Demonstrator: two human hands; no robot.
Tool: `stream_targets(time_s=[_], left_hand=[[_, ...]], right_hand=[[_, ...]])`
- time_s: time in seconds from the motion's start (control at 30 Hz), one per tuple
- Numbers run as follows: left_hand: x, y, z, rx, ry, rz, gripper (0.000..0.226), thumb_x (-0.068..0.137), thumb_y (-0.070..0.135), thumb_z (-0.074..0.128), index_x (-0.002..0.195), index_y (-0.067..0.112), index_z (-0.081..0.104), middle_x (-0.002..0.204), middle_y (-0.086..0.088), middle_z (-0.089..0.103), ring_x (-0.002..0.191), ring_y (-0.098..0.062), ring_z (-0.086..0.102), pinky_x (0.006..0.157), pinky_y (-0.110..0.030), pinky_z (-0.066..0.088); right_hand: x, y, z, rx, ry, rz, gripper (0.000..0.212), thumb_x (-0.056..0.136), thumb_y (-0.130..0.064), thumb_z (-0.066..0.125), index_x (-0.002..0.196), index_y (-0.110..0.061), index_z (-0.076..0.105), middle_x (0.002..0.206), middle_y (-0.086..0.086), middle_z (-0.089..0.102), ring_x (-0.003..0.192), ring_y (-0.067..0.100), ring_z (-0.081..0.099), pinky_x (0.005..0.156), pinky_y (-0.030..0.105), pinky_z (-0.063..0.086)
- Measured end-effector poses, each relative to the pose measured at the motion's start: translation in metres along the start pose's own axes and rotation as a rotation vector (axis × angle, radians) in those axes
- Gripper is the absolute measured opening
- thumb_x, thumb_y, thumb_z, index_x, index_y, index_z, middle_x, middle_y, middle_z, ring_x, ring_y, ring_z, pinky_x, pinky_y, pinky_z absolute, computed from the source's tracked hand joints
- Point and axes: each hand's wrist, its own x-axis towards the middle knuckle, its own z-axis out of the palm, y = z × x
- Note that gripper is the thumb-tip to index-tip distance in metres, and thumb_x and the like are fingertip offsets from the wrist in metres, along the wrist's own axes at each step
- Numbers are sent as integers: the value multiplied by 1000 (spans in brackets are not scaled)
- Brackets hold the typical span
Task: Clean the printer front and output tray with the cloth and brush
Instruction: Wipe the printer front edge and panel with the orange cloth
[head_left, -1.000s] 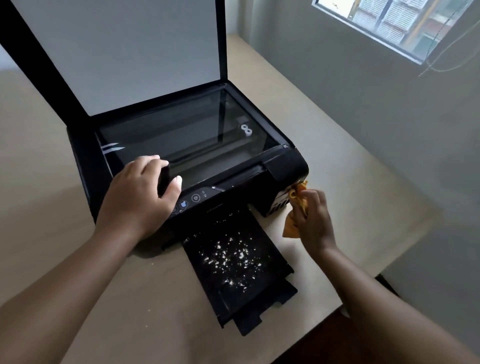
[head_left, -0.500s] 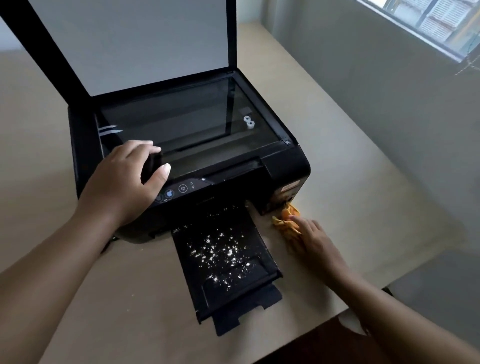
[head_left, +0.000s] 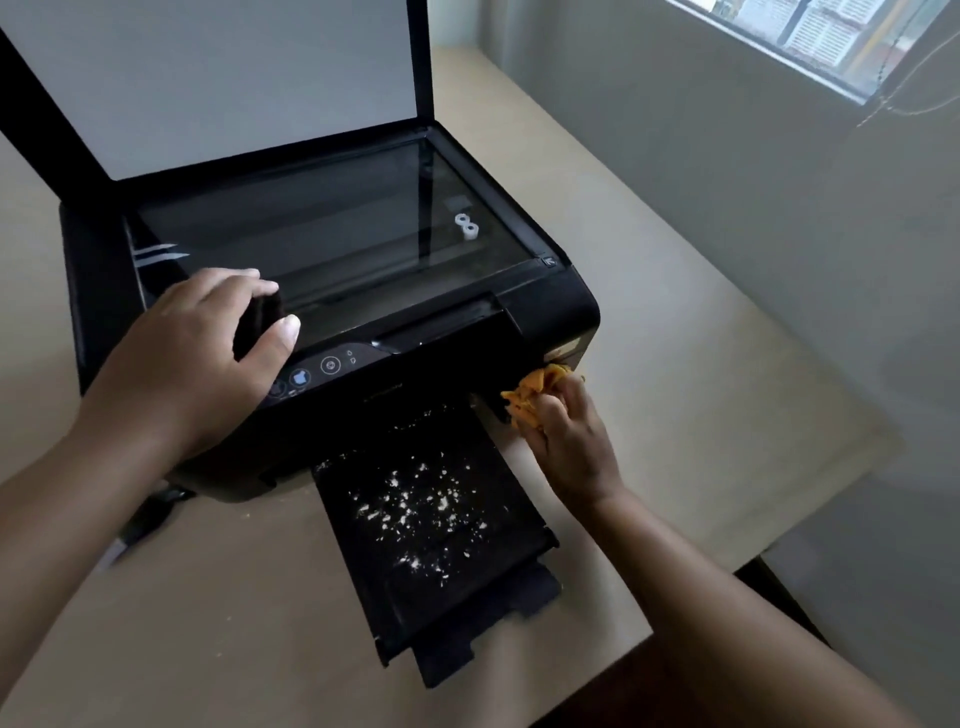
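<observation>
home office | printer (head_left: 332, 291) — plain desk (head_left: 675, 395) — window (head_left: 810, 36)

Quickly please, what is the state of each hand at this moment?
Left hand: closed around a small black object, on the printer top.
Right hand: closed, holding the orange cloth against the printer front.

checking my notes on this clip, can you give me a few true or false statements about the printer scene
The lid is up. True.
The tray is free of crumbs. False: white specks lie on it.
The right hand presses the cloth to the front right corner of the printer. True.
The left hand is empty. False: it holds a dark object on the printer top.
</observation>
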Motion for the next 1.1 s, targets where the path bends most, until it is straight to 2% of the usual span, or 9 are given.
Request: stream_targets(time_s=[0.2, 0.3, 0.4, 0.5, 0.6, 0.7, 0.83, 1.0, 1.1], left_hand=[[5, -3, 4, 0, 17, 16, 58, 84, 63, 35, 126, 27, 51, 140, 2, 48, 131, -23, 40, 108, -49, 34], [3, -4, 5, -3, 11, 8, 58, 83, 64, 35, 125, 28, 51, 139, 1, 48, 130, -24, 41, 107, -50, 35], [3, -6, 5, -9, 27, 11, 57, 83, 64, 35, 125, 28, 51, 139, 1, 49, 130, -25, 41, 107, -50, 34], [3, -5, 7, -8, 25, 24, 56, 84, 64, 35, 124, 29, 52, 139, 0, 49, 130, -26, 41, 107, -52, 34], [3, -6, 7, -19, 30, 28, 35, 84, 65, 36, 112, 49, 51, 138, 2, 49, 129, -25, 41, 107, -52, 35], [5, -9, 9, -24, 41, 21, 47, 84, 63, 37, 119, 37, 54, 137, 0, 50, 128, -27, 43, 107, -52, 35], [5, -11, 10, -18, 40, 24, 53, 84, 61, 39, 123, 29, 52, 136, -1, 50, 128, -27, 43, 106, -53, 36], [4, -6, 7, -42, 26, 31, 27, 83, 63, 38, 107, 55, 47, 137, 3, 49, 128, -24, 42, 107, -49, 34], [6, -8, 8, -26, 28, 32, 45, 83, 63, 40, 119, 39, 53, 138, 2, 49, 129, -24, 43, 107, -50, 35]], right_hand=[[-15, 14, -10, -114, -344, -107, 16, 90, -19, 64, 104, -19, 58, 108, 9, 56, 95, 30, 53, 63, 44, 54], [-3, 5, -29, -42, -174, -90, 36, 81, -6, 71, 112, -15, 57, 114, 8, 58, 97, 30, 53, 77, 39, 53], [16, 1, -42, -58, 12, -188, 21, 86, -10, 66, 105, -14, 58, 117, 5, 50, 101, 31, 52, 81, 33, 48], [15, 6, -36, -69, -32, -59, 7, 89, -16, 66, 95, -14, 65, 122, 6, 51, 106, 31, 53, 73, 39, 55], [1, 13, -24, -96, -89, -12, 5, 84, -8, 70, 88, -8, 66, 120, 15, 59, 99, 35, 55, 68, 38, 53], [-5, 20, -21, -95, -168, 2, 20, 74, 2, 77, 88, -7, 67, 116, 18, 62, 94, 38, 59, 66, 39, 55], [-11, 25, -25, -77, -321, -80, 12, 91, -16, 60, 99, -11, 66, 116, 14, 61, 95, 34, 60, 68, 44, 58], [7, 19, -44, 87, -37, 22, 24, 86, -9, 71, 104, -14, 55, 123, 10, 47, 100, 34, 56, 73, 37, 56], [11, 24, -35, 82, -15, 76, 16, 88, -12, 70, 97, -17, 58, 122, 5, 41, 97, 36, 56, 65, 39, 58]])
